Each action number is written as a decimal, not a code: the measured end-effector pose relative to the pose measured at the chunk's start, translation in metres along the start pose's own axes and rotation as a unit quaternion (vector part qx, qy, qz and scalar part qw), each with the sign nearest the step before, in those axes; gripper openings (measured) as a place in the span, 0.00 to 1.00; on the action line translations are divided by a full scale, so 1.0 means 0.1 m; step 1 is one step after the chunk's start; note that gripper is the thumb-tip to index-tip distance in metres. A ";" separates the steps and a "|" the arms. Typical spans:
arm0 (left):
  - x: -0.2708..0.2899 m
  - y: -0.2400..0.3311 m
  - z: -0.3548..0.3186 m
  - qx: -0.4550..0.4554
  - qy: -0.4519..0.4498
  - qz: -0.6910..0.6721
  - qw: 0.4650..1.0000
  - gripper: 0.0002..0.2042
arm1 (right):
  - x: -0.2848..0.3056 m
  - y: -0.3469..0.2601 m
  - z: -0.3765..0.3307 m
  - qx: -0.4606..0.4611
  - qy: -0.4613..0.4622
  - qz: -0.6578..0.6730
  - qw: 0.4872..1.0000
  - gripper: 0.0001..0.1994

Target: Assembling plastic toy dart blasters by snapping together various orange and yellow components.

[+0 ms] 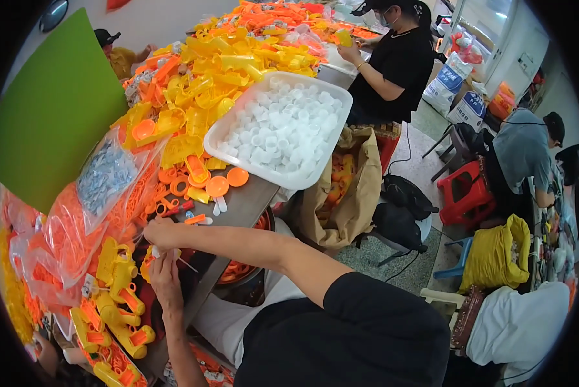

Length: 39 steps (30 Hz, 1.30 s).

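My left hand (165,277) is closed around a yellow plastic part (146,266), mostly hidden by the fingers. Just above it, my right hand (163,233) is curled shut, and what it grips is hidden. A small white piece (155,252) shows between the two hands. Beside my left fingers a thin metal rod (187,265) sticks out; which hand it belongs to cannot be made out. Left of my hands lie yellow toy-like bodies with orange parts (115,316). Orange discs (217,186) and small orange rings (179,186) lie beyond my right hand.
A white tub (342,97) of translucent cups stands on the table edge (254,193). Yellow parts (225,61) are heaped behind it. Clear bags (70,213) of orange pieces lie left. A brown sack (354,206) stands right. A person in black (399,64) works beyond.
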<state>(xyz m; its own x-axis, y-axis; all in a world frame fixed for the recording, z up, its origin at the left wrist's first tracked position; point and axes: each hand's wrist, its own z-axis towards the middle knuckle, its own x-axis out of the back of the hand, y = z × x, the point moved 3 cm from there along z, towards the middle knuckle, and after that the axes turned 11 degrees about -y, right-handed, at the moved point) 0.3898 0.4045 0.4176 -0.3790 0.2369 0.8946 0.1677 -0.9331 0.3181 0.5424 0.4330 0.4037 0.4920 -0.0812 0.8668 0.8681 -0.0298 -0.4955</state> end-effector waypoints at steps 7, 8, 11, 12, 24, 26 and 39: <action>-0.04 -0.07 0.19 -0.064 0.039 0.046 0.996 0.12 | 0.25 0.18 0.04 0.111 -0.054 -0.057 0.991 0.19; -0.03 -0.05 0.28 -0.078 0.051 0.047 0.995 0.12 | 0.28 0.35 0.13 0.066 -0.089 -0.122 0.986 0.19; -0.06 -0.08 0.18 -0.048 0.052 0.032 0.997 0.11 | 0.33 0.36 0.02 0.020 -0.109 0.026 0.993 0.17; -0.04 -0.05 0.17 -0.035 0.052 0.039 0.997 0.11 | 0.34 0.35 0.02 0.021 -0.114 0.043 0.992 0.19; 0.05 -0.05 0.05 -0.057 0.033 0.086 0.994 0.10 | 0.30 0.20 -0.11 0.030 -0.104 0.058 0.992 0.18; 0.08 -0.13 -0.09 0.048 0.142 -0.164 0.975 0.12 | 0.29 0.17 -0.16 0.059 -0.067 0.053 0.995 0.18; 0.08 -0.04 0.02 0.019 0.039 0.112 0.993 0.13 | 0.41 0.09 -0.27 0.027 -0.084 0.078 0.993 0.17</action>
<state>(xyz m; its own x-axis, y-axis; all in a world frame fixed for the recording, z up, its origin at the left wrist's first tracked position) 0.3874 0.4103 0.4244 -0.3975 0.0020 0.9176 0.2891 -0.9488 0.1273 0.5683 0.4025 0.4330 0.6214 0.0866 0.7787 0.7801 0.0237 -0.6252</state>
